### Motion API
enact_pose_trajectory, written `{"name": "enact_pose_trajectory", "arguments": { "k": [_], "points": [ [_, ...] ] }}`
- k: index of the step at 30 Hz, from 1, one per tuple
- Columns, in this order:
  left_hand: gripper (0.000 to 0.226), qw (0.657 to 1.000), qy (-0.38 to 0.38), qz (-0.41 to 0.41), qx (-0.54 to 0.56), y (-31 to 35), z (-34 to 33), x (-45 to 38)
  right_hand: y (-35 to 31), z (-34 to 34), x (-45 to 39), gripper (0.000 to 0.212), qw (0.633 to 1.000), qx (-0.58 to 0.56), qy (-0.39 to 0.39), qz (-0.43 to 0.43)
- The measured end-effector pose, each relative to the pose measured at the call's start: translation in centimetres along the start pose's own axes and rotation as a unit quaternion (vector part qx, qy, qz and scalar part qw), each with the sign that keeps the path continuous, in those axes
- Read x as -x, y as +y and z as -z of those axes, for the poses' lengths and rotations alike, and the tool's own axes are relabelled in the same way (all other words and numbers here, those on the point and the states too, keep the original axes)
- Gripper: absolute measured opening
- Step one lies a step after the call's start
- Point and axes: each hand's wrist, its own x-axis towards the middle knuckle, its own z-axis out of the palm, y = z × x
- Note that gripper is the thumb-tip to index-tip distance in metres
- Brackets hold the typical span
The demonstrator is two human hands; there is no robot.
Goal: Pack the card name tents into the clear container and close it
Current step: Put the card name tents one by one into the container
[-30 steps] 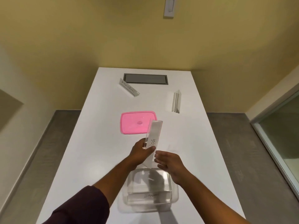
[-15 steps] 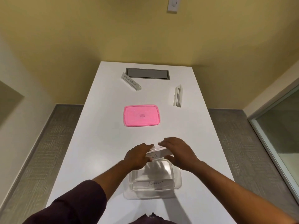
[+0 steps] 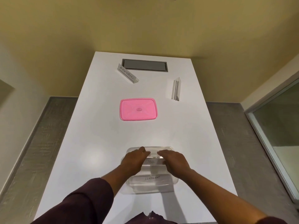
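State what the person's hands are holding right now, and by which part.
Both the left hand and right hand hold the DOG name tent by its two ends, inside the clear container.

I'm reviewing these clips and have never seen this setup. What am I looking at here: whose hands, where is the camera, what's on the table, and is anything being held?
There is no machine: a person wears one camera on the head, looking down at their own bare hands.

On the white table sits a clear container, open. Inside lie two name tents, one marked ELEPHANT, one marked DOG.

The left hand and right hand both rest on the DOG tent, pressing it in; whether they grip it is unclear.

Farther away lie the pink lid and two more tents: one with writing beside a grey panel, one on the right.
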Motion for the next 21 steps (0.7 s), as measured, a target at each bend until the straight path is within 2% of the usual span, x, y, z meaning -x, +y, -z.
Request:
{"name": "enact_pose_trajectory", "arguments": {
  "k": [6,11,14,16,21],
  "points": [
    [0.037,0.998,-0.009,0.055,0.021,0.2,-1.9,-0.4,0.2,-1.7,-0.9,0.055,0.998,0.035,-0.059,-0.011],
    [0.019,0.992,-0.010,0.120,0.040,1.4,-2.8,-1.2,0.0,-2.7,-1.9,0.040,0.993,0.066,-0.088,-0.032],
    [0.026,0.990,0.000,0.130,0.057,1.5,-3.3,-1.8,-0.1,-2.8,-2.5,0.033,0.991,0.082,-0.095,-0.052],
    [0.024,0.992,-0.003,0.121,0.031,1.2,-3.4,-1.9,-0.3,-2.8,-2.9,0.029,0.988,0.097,-0.097,-0.067],
    [0.025,0.990,-0.025,0.139,0.024,0.6,-3.8,-2.3,-0.8,-3.3,-3.0,0.032,0.987,0.104,-0.083,-0.092]
  ]
}}
